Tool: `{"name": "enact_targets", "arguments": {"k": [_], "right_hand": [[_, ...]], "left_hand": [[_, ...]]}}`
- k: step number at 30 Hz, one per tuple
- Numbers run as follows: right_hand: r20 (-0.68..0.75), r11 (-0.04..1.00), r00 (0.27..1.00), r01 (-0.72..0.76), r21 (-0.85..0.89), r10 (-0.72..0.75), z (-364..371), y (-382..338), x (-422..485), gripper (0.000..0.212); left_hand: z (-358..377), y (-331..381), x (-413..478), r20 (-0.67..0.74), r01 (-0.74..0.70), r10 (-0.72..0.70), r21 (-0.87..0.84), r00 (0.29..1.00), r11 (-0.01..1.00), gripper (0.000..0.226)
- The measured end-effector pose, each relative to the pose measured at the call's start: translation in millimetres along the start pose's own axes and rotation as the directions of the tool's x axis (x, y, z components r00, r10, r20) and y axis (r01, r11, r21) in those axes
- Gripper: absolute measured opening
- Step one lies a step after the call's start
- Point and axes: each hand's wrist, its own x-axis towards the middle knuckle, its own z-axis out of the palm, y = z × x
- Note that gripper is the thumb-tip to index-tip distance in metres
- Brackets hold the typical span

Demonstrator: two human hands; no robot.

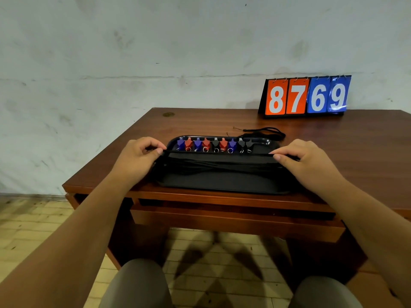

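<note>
— And the left hand (138, 158)?
— Pinching the black cord (219, 153) at its left end, just past the left edge of the tray (222, 184).
— The right hand (304, 162)?
— Pinching the right end; pulled taut between both, over the tray, just in front of the whistles (214, 144).

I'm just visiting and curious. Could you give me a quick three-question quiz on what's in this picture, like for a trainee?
1. True or false: the left hand and the right hand each pinch the black cord, stretched above the tray.
2. The flip scoreboard reads: A 8769, B 6987, C 7896.
3. Fill in: the whistles in the tray are red, blue and ____.
Key: 1 true; 2 A; 3 black.
</note>
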Motion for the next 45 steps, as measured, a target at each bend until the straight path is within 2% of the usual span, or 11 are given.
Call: {"name": "enact_targets", "arguments": {"k": [5, 8, 15, 20, 26, 31, 40, 45], "right_hand": [[0.005, 0.996, 0.999, 0.036, -0.076, -0.035, 7.4, 4.4, -1.5, 0.021], [0.026, 0.993, 0.999, 0.044, -0.107, -0.041, 8.2, 3.9, -1.4, 0.022], [0.047, 0.998, 0.998, 0.05, -0.032, -0.049, 7.3, 6.2, -3.3, 0.022], [0.008, 0.999, 1.0, 0.026, 0.027, -0.026, 6.4, 1.3, -5.5, 0.021], [-0.06, 0.967, 0.986, -0.138, 0.215, 0.154, 5.5, 2.8, -6.9, 0.02], [-0.003, 0.822, 0.925, -0.337, 0.459, 0.381, 0.0, 4.3, -3.5, 0.031], [-0.017, 0.779, 0.891, -0.388, 0.492, 0.454, -2.4, -0.7, -2.5, 0.039], [0.03, 0.728, 0.86, -0.45, 0.517, 0.51, -7.3, -4.2, 0.9, 0.044]], "left_hand": [[1.2, -5.4, -0.7, 0.01, 0.043, -0.043, 0.016, 0.999, 0.999, 0.017], [1.5, -9.8, 1.0, 0.005, 0.073, -0.073, -0.035, 0.997, 0.997, 0.015], [0.9, -14.4, -0.6, 0.004, 0.09, -0.091, -0.197, 0.996, 0.976, 0.016], [0.4, -14.1, 1.1, 0.001, 0.11, -0.111, -0.182, 0.994, 0.977, 0.021], [-2.3, -11.8, 0.4, 0.113, 0.133, -0.114, -0.179, 0.987, 0.975, 0.022], [-2.2, -8.4, 0.6, 0.121, 0.166, -0.141, -0.231, 0.983, 0.959, 0.022], [-3.5, -8.4, 0.6, 0.019, 0.166, -0.166, -0.214, 0.986, 0.963, 0.024], [-4.6, 1.1, -3.2, -0.076, 0.106, -0.121, -0.182, 0.99, 0.978, 0.021]]}}
